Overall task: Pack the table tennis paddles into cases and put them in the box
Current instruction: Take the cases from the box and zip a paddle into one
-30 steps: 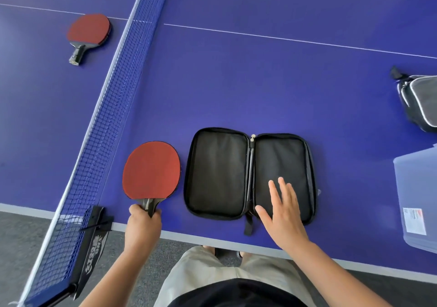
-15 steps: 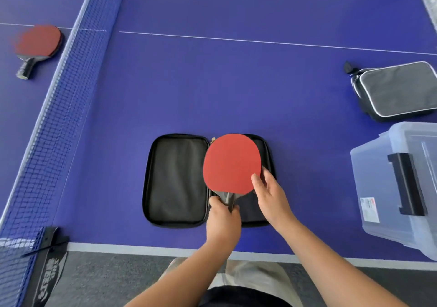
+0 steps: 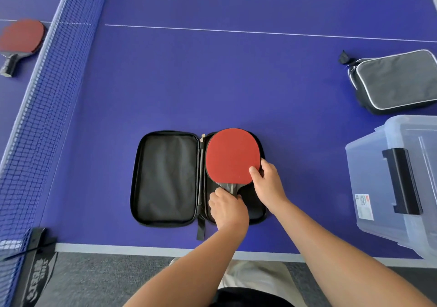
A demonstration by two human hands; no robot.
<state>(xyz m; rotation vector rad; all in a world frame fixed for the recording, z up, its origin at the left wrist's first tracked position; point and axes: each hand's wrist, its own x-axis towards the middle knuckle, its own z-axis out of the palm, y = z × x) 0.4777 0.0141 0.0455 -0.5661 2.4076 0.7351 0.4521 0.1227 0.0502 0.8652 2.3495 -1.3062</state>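
Seen from above, a person stands at the near edge of a deep blue table tennis surface (image 3: 236,82) marked with thin white lines. A black rectangular zip-up fabric case (image 3: 165,179) lies opened flat like a book close to that edge, its left half bare and dark. A table tennis paddle with a red rubber face (image 3: 233,155) lies in the right half of the case, blade pointing away from the person and its dark handle pointing toward them. The left hand (image 3: 228,209) is curled around the paddle's handle, gripping it, with the knuckles facing up. The right hand (image 3: 268,183) holds the blade's lower right edge, thumb pressed on the red rubber and fingers wrapped over the rim. A short black strap hangs from the case's spine toward the table edge. To the right, partly cut off by the frame, stands a clear plastic storage box with a black latch handle (image 3: 387,183) and a white label on its side. Beyond it lies a second case, grey and black with white piping (image 3: 395,82), closed. On the left a dark blue net (image 3: 45,89) runs across the table, clamped at the near edge by a black bracket (image 3: 37,259). Past the net lies a second red paddle with a black handle (image 3: 21,39), somewhat blurred
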